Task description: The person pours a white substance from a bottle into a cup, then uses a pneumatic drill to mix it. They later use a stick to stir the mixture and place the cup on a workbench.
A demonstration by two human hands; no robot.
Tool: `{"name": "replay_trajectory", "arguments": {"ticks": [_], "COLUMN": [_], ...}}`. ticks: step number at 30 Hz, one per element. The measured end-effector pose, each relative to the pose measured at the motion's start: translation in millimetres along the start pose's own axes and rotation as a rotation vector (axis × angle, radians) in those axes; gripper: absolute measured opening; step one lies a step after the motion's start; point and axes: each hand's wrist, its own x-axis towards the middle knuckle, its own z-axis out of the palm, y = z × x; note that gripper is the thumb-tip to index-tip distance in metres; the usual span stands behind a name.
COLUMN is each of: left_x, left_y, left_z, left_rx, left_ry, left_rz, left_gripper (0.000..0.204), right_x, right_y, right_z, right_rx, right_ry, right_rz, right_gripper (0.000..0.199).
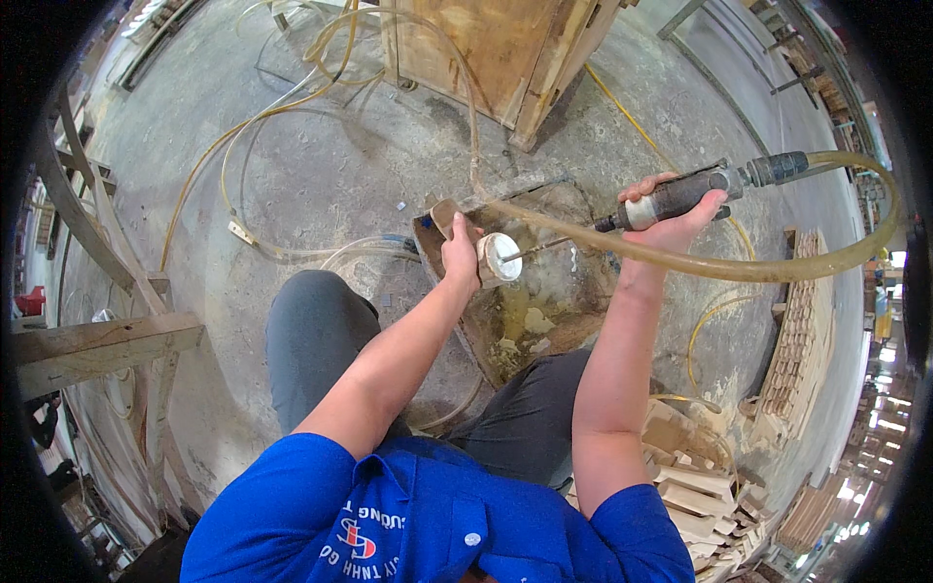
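Observation:
My left hand point(461, 256) is closed around a small round tub point(502, 258) with white stuff inside its mouth. A short brown wooden piece point(445, 218) shows at its fingertips; whether the hand holds this too I cannot tell. My right hand point(673, 216) grips a dark air drill point(677, 197), level and pointing left. From the drill's chuck a thin rod point(544, 248) reaches to the tub's mouth. A thick yellowish hose point(846, 257) leaves the drill's rear, loops round and crosses in front of the right wrist. Both hands are over a stained, shallow tray point(455, 309).
Beyond the tray stands a wooden cabinet-like box point(476, 53). Thin hoses point(185, 209) snake over the concrete floor. A wooden trestle point(107, 348) is at left. Stacked wood strips point(795, 340) and loose offcuts point(695, 496) lie at right.

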Motion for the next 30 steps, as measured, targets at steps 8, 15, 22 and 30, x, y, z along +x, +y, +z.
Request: {"name": "replay_trajectory", "arguments": {"ticks": [8,15,22,30], "left_x": [-8.7,-6.3,0.2,1.6], "left_y": [7.5,4.1,1.2,-1.6], "left_z": [0.0,-2.6,-4.7,-3.9], "left_rx": [0.033,0.082,0.035,-0.018], "left_ry": [0.017,0.023,-0.014,-0.057], "left_rz": [0.03,0.046,-0.006,-0.107], "left_gripper": [0.049,0.047,0.047,0.05], "right_x": [-2.8,-0.7,2.0,1.9], "right_y": [-2.9,-0.8,-3.2,-5.5], "right_z": [5.4,2.4,0.2,-1.3], "right_rx": [0.015,-0.006,-0.043,-0.023], "right_ry": [0.023,0.021,0.034,0.008], "right_rz": [0.049,0.029,0.009,-0.041], "right_gripper": [0.064,0.066,0.067,0.068]}}
